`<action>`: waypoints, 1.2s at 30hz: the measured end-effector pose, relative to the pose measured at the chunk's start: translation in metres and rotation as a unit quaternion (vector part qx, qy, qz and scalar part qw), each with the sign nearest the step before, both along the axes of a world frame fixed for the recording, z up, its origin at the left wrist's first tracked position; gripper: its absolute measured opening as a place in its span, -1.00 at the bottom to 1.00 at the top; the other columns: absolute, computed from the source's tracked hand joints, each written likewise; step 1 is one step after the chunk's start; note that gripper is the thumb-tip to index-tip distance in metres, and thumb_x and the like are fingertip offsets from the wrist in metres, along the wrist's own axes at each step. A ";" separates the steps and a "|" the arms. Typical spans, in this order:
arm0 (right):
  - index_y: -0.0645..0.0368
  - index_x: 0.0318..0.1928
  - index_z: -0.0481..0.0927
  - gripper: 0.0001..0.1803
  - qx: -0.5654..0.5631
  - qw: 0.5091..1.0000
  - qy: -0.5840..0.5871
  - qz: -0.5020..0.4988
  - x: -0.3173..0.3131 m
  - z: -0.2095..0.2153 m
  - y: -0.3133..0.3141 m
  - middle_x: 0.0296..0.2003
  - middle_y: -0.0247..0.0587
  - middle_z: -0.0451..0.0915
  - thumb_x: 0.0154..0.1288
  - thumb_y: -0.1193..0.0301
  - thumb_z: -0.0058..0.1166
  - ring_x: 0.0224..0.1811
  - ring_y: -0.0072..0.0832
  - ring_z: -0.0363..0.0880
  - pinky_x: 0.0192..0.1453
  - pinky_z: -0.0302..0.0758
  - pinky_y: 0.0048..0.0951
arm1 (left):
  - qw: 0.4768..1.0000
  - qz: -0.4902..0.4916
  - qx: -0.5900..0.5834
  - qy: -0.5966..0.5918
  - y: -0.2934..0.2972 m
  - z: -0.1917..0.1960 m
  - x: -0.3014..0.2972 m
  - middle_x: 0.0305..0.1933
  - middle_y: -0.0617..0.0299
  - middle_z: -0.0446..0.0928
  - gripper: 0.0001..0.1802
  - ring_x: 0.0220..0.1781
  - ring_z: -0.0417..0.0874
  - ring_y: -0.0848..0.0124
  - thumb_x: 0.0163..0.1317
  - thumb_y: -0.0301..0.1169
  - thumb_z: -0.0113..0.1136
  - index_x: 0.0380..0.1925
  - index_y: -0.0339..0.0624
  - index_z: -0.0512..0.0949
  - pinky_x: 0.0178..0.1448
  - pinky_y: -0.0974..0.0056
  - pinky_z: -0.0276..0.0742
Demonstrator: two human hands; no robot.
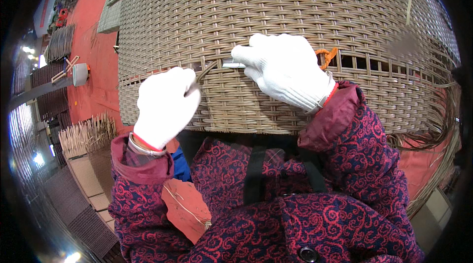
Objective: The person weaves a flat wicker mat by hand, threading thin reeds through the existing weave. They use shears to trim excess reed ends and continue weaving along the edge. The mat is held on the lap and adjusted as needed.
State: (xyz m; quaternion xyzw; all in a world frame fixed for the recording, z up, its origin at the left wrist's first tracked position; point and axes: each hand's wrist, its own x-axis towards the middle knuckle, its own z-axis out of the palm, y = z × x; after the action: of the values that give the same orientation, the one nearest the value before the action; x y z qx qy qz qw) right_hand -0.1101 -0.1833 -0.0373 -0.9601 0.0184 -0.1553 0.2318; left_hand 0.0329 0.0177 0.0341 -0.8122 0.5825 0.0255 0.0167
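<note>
Before me is a large piece of brown woven wicker [212,21] with a long narrow gap running across its weave. My left hand [165,108], in a white knit glove, is closed by the left part of the gap, pinching a loose brown wicker strand [209,69] that curves up into the weave. My right hand [283,68], gloved alike, is closed round a tool with a flat silvery metal tip [232,63], which lies at the gap close to the strand. An orange loop [327,58] shows behind that hand; whether it belongs to the tool is hidden.
Long loose strands [441,130] hang from the wicker's right end. Reddish sheeting [91,71] covers the floor at left, with a light grey round object [80,74] on it. A bundle of cut strands [88,132] and woven panels [93,228] stand at lower left.
</note>
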 end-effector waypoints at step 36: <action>0.03 0.03 0.74 -0.66 0.049 0.996 0.049 -0.054 -0.065 0.028 -0.035 -0.22 -0.24 0.70 0.21 0.39 0.30 -0.15 -0.25 0.70 -0.03 0.60 -0.33 | 0.983 0.004 -0.163 0.079 -0.029 -0.039 0.001 -0.20 0.15 0.70 -0.76 -0.19 0.71 0.22 0.31 -0.51 0.19 -0.05 -0.18 0.71 -0.05 0.17 0.59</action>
State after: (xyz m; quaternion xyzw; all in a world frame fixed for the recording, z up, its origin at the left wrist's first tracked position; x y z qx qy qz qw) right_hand -0.1752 -0.2178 -0.0094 -0.9517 0.0889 -0.1188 0.2688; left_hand 0.0340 -0.0117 -0.0048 -0.8016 0.5754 -0.0057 -0.1621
